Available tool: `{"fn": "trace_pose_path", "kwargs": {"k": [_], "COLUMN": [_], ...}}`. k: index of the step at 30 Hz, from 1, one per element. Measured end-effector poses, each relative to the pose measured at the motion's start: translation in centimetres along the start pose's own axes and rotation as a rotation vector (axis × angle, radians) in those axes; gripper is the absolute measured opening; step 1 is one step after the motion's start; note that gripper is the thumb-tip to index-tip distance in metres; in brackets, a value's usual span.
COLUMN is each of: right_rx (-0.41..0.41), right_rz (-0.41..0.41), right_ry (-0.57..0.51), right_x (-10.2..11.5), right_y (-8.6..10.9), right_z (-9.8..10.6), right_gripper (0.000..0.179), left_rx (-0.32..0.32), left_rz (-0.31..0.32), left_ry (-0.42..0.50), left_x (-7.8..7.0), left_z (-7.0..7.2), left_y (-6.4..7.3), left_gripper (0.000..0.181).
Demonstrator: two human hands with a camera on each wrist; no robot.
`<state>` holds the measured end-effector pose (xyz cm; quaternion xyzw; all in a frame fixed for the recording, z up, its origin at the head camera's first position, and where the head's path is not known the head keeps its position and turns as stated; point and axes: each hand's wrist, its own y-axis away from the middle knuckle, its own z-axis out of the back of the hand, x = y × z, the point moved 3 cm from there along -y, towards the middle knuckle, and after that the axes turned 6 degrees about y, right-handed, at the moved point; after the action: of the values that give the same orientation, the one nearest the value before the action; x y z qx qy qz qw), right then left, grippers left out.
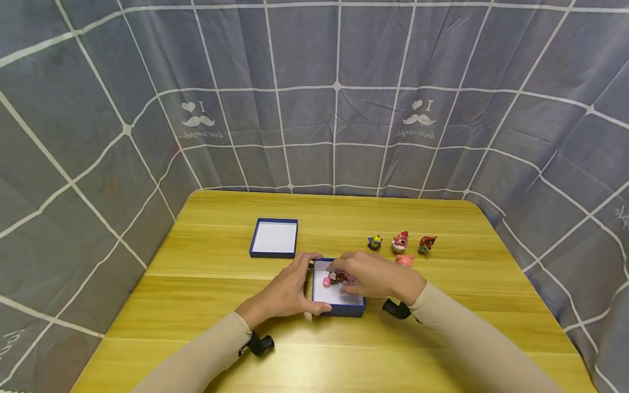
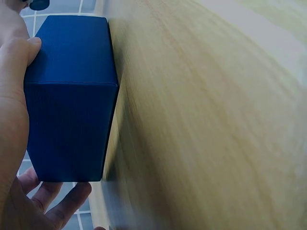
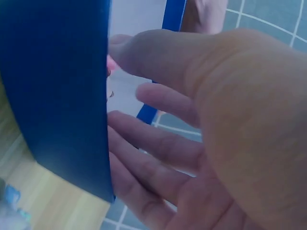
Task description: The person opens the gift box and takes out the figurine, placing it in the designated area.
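Observation:
A blue box base with a white inside stands on the table in front of me. My left hand grips its left side, thumb at the front wall and fingers at the far wall. In the left wrist view the blue box shows its outer walls between thumb and fingers. Inside lies a small brown and pink figurine. My right hand reaches over the box's right side, fingers around the figurine. In the right wrist view my right hand has thumb and fingers apart; the box wall hides some fingertips.
The box's lid, white side up, lies at the back left. At the right stand several figurines: a blue and yellow one, a red and pink one, a brown one and a pink one. A grey curtain surrounds the table.

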<state>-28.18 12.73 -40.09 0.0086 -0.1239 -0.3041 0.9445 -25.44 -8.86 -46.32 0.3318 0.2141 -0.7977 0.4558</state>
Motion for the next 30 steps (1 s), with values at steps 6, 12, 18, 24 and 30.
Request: {"fn": "trace_pose_path", "kwargs": {"k": [6, 12, 18, 24, 30], "right_rx": [0.063, 0.094, 0.090, 0.095, 0.122], "right_rz": [0.024, 0.062, 0.075, 0.074, 0.056], "right_ry": [-0.029, -0.071, -0.087, -0.086, -0.070], "right_x": [0.3, 0.5, 0.6, 0.6, 0.5], "right_y": [-1.5, -2.6, -3.4, -3.8, -3.9], "right_z": [-0.2, -0.4, -0.9, -1.1, -1.4], "right_gripper": [0.045, 0.033, 0.022, 0.019, 0.030], "left_rx": [-0.004, -0.006, -0.009, -0.010, 0.005], "left_rz": [-0.012, -0.010, -0.017, -0.018, -0.005], "left_ry": [0.015, 0.023, 0.018, 0.015, 0.033], "left_x": [0.0, -0.1, -0.1, -0.2, -0.1], "left_z": [0.1, 0.1, 0.1, 0.3, 0.2], "left_y": [0.0, 0.1, 0.1, 0.0, 0.0], "left_gripper": [0.121, 0.120, 0.119, 0.119, 0.119]}}
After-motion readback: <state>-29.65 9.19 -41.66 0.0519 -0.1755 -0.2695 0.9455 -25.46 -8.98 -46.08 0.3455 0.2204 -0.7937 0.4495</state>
